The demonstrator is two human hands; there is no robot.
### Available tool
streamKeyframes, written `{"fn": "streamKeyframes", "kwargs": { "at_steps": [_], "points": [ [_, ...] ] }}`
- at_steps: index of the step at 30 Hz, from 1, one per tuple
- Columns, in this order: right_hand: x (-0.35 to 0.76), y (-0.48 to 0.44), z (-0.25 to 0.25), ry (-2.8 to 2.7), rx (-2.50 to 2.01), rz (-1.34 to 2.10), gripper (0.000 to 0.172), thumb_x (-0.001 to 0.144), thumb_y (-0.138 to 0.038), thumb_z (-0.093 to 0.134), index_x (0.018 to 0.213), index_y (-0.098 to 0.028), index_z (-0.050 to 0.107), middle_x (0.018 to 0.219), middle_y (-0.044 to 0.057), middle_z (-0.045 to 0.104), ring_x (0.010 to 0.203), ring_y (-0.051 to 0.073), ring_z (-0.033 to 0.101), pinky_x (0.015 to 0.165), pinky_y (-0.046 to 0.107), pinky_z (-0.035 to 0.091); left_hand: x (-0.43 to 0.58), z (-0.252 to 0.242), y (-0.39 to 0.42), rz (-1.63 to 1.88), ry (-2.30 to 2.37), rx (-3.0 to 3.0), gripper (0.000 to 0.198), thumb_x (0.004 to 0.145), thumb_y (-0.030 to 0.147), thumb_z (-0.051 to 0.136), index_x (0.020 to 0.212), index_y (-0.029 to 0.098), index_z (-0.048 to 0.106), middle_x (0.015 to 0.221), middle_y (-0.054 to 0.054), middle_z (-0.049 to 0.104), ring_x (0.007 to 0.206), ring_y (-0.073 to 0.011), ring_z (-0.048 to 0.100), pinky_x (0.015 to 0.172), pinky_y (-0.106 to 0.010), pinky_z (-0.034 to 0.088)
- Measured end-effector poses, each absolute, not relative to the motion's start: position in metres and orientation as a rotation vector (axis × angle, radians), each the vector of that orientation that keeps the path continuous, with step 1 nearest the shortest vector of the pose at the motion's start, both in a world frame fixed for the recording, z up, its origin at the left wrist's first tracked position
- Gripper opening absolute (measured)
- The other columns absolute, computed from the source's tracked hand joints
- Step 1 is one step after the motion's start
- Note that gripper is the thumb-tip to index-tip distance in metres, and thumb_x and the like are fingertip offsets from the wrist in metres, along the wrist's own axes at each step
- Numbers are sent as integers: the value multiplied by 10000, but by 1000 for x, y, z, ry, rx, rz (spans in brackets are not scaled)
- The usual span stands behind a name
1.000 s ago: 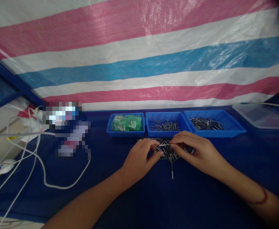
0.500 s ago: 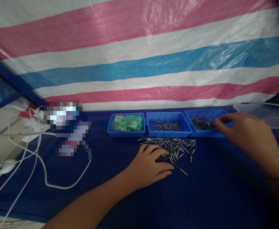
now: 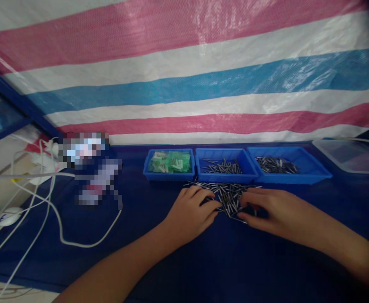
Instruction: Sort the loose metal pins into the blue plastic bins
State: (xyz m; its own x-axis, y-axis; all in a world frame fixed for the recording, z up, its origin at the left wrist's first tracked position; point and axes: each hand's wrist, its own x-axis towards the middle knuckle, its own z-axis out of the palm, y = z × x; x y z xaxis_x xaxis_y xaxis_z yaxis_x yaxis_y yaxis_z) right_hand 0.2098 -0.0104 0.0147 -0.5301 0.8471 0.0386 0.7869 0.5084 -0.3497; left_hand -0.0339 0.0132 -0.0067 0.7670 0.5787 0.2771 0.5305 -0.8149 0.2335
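A loose pile of thin metal blind rivets (image 3: 228, 194) lies on the dark blue table top, in front of the bins. My left hand (image 3: 193, 210) rests at the pile's left edge with fingers curved and apart, their tips among the rivets. At the right edge is my right hand (image 3: 266, 210), thumb and fingers apart, fingertips touching the pile; no rivet is visibly held. Behind the pile, the middle blue bin (image 3: 253, 171) contains rivets. More rivets lie mostly to the left in the right blue bin (image 3: 317, 170). Green packets (image 3: 180, 162) fill the left blue bin (image 3: 168, 176).
White cables (image 3: 86, 245) loop over the table's left side, with an inline switch (image 3: 10, 216) on one. Two blurred-out items lie near them. A clear plastic lid or tray (image 3: 348, 158) is at the back right. A striped plastic sheet (image 3: 184, 92) hangs behind the bins.
My right hand has come from the right bin down and left to the pile. My left hand has shifted slightly left, staying at the rivets.
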Motion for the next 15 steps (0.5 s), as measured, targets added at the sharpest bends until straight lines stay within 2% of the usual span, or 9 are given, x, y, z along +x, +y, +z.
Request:
{"fn": "streamKeyframes", "kwargs": {
  "at_steps": [6, 15],
  "points": [
    [204, -14, 7, -2612, -1416, 577, 44, 828, -205, 557, 798, -233, 541, 774, -7, 634, 634, 155, 618, 567, 275, 407, -35, -9, 15, 479, 975, 2789, 197, 913, 264, 541, 1079, 217, 635, 1122, -56, 614, 1023, -213, 534, 829, -352, 439],
    [199, -14, 6, -2663, -1433, 494, 134, 871, -158, 448, 796, -222, 541, 824, 11, 616, 693, 165, 627, 623, 296, 443, -32, -7, 15, 433, 969, 2767, 182, 931, 217, 508, 1043, 193, 650, 1060, -44, 626, 937, -176, 567, 839, -321, 460]
  ]
}}
